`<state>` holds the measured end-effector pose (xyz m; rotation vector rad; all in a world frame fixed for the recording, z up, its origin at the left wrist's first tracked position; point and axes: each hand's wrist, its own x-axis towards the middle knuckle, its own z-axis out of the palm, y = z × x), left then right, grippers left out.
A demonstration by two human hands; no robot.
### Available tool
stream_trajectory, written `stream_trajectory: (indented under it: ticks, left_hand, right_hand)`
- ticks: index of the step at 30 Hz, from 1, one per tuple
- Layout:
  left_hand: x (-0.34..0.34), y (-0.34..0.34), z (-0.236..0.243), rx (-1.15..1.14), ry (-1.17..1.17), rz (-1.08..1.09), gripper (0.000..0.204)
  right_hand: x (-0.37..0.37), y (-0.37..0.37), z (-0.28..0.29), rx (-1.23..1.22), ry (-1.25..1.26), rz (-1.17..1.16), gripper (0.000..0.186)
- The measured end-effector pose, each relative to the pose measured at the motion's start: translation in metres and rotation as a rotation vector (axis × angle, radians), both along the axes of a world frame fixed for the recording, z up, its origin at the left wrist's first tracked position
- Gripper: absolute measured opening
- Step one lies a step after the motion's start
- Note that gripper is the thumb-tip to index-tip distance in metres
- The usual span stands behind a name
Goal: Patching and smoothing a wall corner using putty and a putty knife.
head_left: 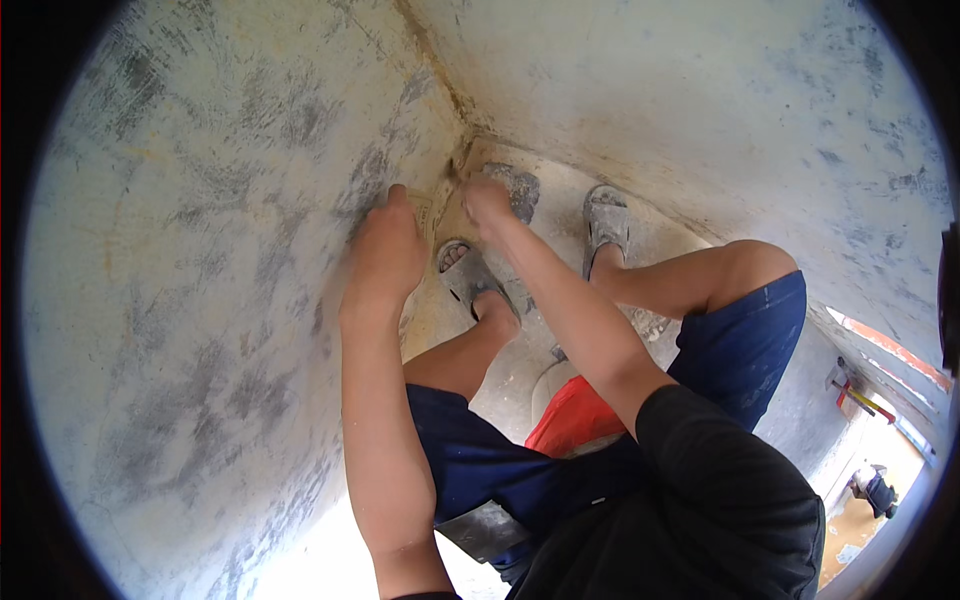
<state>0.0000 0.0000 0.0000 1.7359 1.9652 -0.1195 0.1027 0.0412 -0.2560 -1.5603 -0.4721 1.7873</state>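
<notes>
Black sleeve [720, 440]: nearest you
Wall corner [441, 70]: bounds you ahead
Left hand [390, 245]: curled, grip unclear
Right hand [487, 203]: curled, grip unclear

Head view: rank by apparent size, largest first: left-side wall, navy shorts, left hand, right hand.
1. Left-side wall
2. Navy shorts
3. Left hand
4. Right hand

The hands' order is apparent only; nearness and pose may cause it.
</notes>
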Motion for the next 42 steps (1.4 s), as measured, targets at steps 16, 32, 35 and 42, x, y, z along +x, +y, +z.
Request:
stream_trajectory:
  ticks: [16, 32, 35, 42]
  left_hand:
    - [-0.005, 0.026, 0.003, 0.137, 0.056, -0.049, 0.025]
    - [-0.010, 0.004, 0.000, 0.044, 0.064, 0.003, 0.025]
    - [-0.009, 0.006, 0.002, 0.085, 0.036, -0.037, 0.025]
    - [0.012, 0.005, -0.002, 0.042, -0.006, -0.047, 0.024]
  right_hand:
    - [-0.007, 0.048, 0.015, 0.072, 0.113, -0.053, 0.009]
    - [-0.004, 0.002, 0.040, -0.002, 0.106, -0.022, 0.011]
    - [0.018, 0.005, 0.027, 0.035, 0.142, 0.004, 0.007]
    - [0.022, 0.010, 0.007, -0.040, 0.040, -0.068, 0.015]
